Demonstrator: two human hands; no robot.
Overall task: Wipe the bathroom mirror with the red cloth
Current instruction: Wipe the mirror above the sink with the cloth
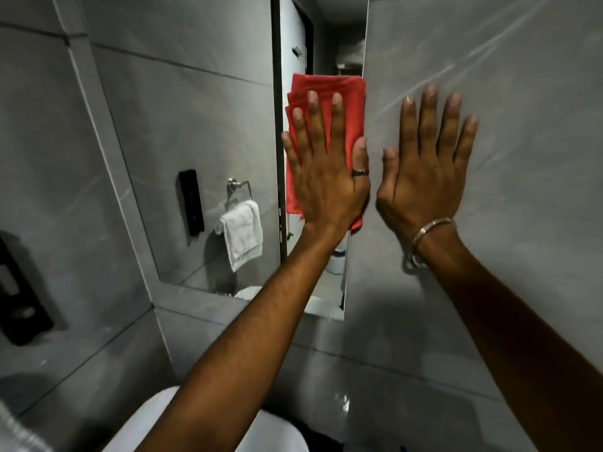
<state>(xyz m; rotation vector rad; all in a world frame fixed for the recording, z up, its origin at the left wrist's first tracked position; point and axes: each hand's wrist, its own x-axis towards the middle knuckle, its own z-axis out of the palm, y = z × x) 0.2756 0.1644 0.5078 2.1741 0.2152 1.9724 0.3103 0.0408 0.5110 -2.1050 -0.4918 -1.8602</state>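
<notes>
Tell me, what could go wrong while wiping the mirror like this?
1. The left hand presses the cloth flat with open fingers, not gripping it, so the cloth might slip and drop.
2. The cloth sits at the right edge of the mirror, so a stroke could run off onto the wall.
3. The right hand leans bare on that glossy wall and may leave smudges.

Left hand [326, 171] flat on red cloth [326, 89], pressing it against mirror [208, 132]. Right hand [424, 164] spread on grey wall [522, 93] just beside.
</notes>
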